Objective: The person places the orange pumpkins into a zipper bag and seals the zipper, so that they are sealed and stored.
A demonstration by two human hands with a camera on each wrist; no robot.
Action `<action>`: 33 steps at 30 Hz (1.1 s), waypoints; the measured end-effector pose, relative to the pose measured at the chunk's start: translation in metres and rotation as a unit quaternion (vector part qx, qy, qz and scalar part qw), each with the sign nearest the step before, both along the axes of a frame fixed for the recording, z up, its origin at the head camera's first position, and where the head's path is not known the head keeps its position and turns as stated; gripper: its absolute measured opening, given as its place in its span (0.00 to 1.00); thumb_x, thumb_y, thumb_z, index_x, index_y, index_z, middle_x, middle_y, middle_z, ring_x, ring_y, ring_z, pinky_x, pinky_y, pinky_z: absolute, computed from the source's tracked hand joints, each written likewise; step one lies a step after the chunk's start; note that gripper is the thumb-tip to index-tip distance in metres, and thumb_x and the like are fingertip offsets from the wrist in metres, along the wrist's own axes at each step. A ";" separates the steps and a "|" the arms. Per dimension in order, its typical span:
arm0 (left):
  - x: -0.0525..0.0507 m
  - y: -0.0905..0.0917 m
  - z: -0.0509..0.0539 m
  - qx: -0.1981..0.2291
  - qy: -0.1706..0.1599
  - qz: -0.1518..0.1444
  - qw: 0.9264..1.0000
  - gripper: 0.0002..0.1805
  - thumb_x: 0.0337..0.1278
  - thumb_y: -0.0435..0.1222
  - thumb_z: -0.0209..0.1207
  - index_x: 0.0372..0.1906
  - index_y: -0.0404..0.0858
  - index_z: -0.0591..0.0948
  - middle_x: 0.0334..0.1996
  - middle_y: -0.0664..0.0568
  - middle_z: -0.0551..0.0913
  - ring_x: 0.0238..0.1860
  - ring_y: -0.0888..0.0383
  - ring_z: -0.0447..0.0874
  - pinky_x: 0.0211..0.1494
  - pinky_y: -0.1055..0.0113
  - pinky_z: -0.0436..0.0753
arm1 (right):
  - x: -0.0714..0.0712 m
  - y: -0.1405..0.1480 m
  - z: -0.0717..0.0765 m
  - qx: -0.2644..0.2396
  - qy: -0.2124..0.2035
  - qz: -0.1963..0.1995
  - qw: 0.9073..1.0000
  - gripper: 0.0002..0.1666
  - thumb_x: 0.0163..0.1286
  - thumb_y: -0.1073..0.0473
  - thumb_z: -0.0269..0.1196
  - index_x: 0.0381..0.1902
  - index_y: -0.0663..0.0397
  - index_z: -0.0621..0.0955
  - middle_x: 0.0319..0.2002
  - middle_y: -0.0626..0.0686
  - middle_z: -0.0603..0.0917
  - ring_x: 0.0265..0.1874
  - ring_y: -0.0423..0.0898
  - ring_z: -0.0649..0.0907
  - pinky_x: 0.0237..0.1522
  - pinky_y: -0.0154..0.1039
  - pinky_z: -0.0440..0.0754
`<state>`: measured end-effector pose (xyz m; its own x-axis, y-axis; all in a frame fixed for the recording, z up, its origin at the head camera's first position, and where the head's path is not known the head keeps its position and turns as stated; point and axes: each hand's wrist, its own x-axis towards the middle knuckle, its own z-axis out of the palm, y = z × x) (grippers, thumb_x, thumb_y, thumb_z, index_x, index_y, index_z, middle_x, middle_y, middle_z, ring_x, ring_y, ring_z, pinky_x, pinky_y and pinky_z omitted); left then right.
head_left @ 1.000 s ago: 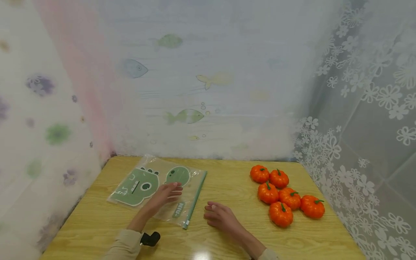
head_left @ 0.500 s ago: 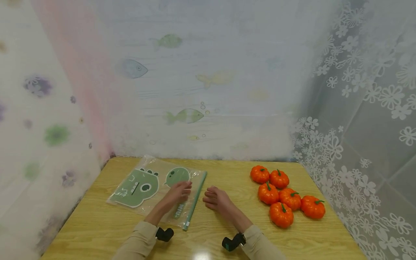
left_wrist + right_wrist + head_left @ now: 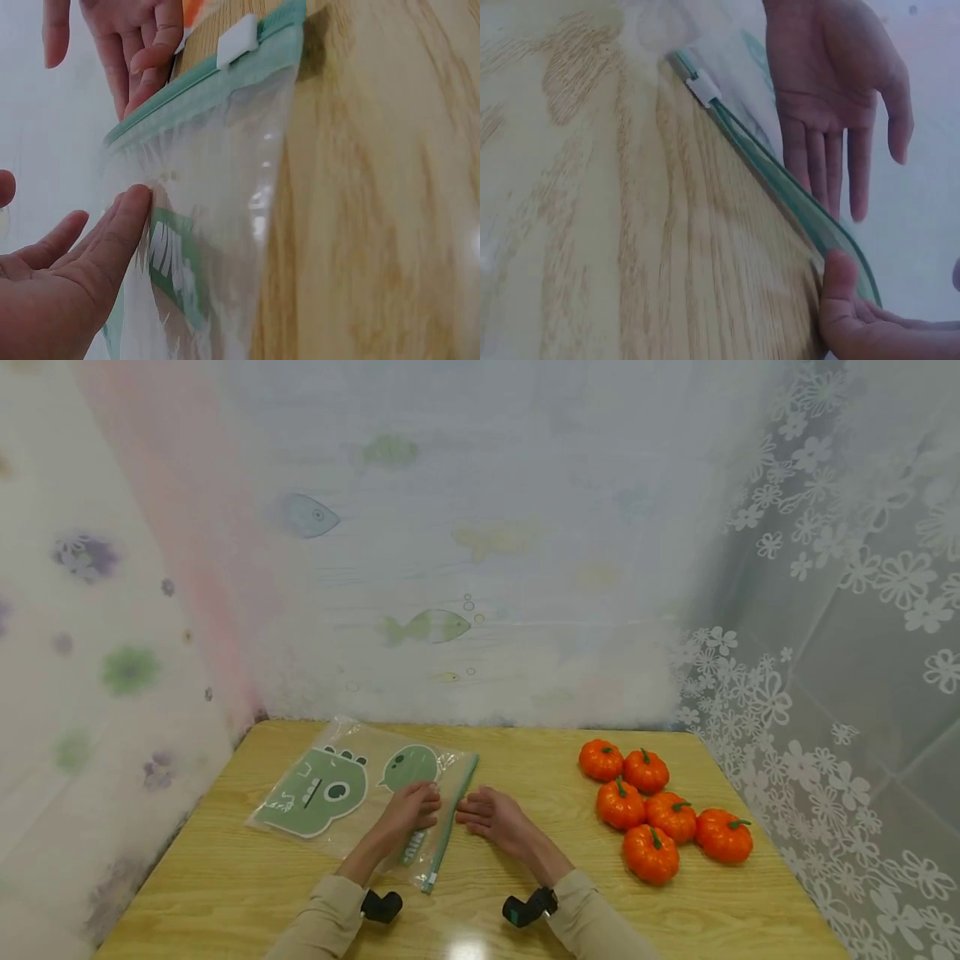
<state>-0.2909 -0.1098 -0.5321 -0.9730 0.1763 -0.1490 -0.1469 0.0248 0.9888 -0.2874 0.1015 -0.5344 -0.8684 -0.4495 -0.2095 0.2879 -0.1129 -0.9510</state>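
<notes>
A clear plastic zip bag (image 3: 375, 797) with green dinosaur prints lies on the wooden table. Its green zip strip (image 3: 447, 835) runs along the right side, and the white slider (image 3: 238, 42) sits at the near end. Beyond the slider the two strip edges stand apart in the right wrist view. My left hand (image 3: 407, 814) lies over the bag close to the strip, fingers extended, fingertips at the film. At the strip's outer side is my right hand (image 3: 502, 822), fingertips against the green edge, which bows up there. Some right fingertips are hidden behind the strip in the left wrist view.
Several small orange pumpkins with green stems (image 3: 648, 814) cluster on the right part of the table (image 3: 547, 893). Curtains printed with fish and flowers hang behind the table and at both sides. A black wrist camera (image 3: 381, 906) is strapped at the left wrist, another at the right.
My left hand has moved right across the bag toward the strip. My right hand has moved up and left to the strip's edge. The pumpkins stay where they were.
</notes>
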 end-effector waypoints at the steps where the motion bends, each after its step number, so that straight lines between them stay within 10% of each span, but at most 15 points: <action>1: 0.001 0.000 0.000 0.002 -0.003 0.001 1.000 0.28 0.80 0.38 0.46 0.69 0.18 0.64 0.62 0.23 0.73 0.65 0.33 0.75 0.59 0.51 0.85 | 0.000 0.000 0.000 0.003 -0.001 0.006 1.000 0.38 0.87 0.50 0.36 0.75 0.80 0.52 0.71 0.75 0.65 0.69 0.64 0.72 0.68 0.50 0.75; 14: 0.012 0.003 -0.005 -0.011 0.021 -0.041 0.999 0.25 0.72 0.32 0.54 0.65 0.17 0.69 0.52 0.31 0.83 0.49 0.49 0.87 0.50 0.61 0.88 | 0.006 -0.004 0.004 0.028 0.052 0.072 0.996 0.30 0.83 0.60 0.48 0.74 0.75 0.62 0.68 0.70 0.73 0.57 0.49 0.82 0.59 0.42 0.82; 33: 0.018 0.009 -0.002 -0.012 0.055 0.009 0.998 0.22 0.61 0.23 0.58 0.60 0.20 0.77 0.50 0.31 0.85 0.46 0.53 0.87 0.46 0.64 0.88 | 0.015 -0.024 0.005 0.028 0.102 -0.017 0.994 0.33 0.75 0.65 0.60 0.71 0.77 0.64 0.58 0.70 0.76 0.50 0.52 0.85 0.53 0.47 0.87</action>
